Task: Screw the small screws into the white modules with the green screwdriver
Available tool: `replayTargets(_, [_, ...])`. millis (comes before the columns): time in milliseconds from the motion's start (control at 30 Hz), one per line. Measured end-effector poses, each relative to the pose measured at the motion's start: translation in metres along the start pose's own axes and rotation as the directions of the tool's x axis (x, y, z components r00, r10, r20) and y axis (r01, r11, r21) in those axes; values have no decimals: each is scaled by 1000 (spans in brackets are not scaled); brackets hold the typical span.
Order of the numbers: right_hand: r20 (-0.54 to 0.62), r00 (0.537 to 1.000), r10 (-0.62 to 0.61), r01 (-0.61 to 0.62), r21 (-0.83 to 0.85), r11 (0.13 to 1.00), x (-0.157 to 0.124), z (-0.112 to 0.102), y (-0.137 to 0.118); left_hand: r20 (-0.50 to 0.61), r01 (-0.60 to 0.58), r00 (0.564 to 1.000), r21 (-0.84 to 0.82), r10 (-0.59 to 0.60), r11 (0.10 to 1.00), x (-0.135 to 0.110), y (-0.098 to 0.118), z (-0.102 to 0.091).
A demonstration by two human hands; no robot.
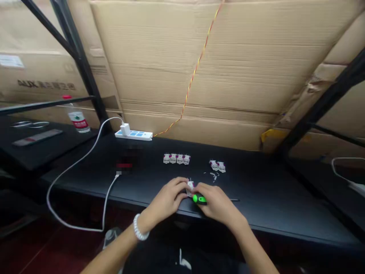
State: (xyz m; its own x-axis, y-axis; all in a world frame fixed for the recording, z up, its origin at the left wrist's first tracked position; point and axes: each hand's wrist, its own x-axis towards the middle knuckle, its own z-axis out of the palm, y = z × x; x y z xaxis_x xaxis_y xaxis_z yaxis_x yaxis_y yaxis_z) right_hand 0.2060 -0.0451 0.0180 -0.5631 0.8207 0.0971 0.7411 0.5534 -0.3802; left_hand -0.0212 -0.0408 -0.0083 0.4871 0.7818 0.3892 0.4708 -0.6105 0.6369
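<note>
My left hand [168,198] and my right hand [216,203] meet above the near edge of a black desk [256,201]. Between them, my left fingers pinch a small white-and-pink module [189,188]. My right fingers wrap a green-and-black handled tool [199,198], probably a small screwdriver, with its tip hidden. A row of several matching modules [176,158] lies beyond my hands. Two more modules [217,166] sit to the right, near small white scraps [213,176]. A white beaded bracelet [140,227] circles my left wrist.
A white power strip [133,135] with a plugged-in charger [125,129] stands at the desk's back, its white cable [76,163] looping off the front edge. Cardboard sheets [182,76], a twisted red-yellow wire [196,64], black metal uprights [82,68] and a red-capped bottle [76,121] lie beyond.
</note>
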Motion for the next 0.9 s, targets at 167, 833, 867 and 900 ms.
replayTargets(167, [-19, 1000, 16, -16, -6, 1000, 0, 0, 1, 11, 1, 1000, 19, -1, 1000, 0, 3, -1])
replayTargets(833, [-178, 984, -31, 56, 141, 988, -20, -30, -9, 4, -24, 1000, 94, 24, 995, -2, 1, 2])
replayTargets(867, [-223, 974, -41, 76, 151, 986, -24, -36, -9, 3, -28, 1000, 93, 28, 995, -2, 1, 2])
replayTargets(900, [-268, 963, -42, 87, 157, 984, -27, -41, -9, 5, -33, 999, 93, 33, 995, -2, 1, 3])
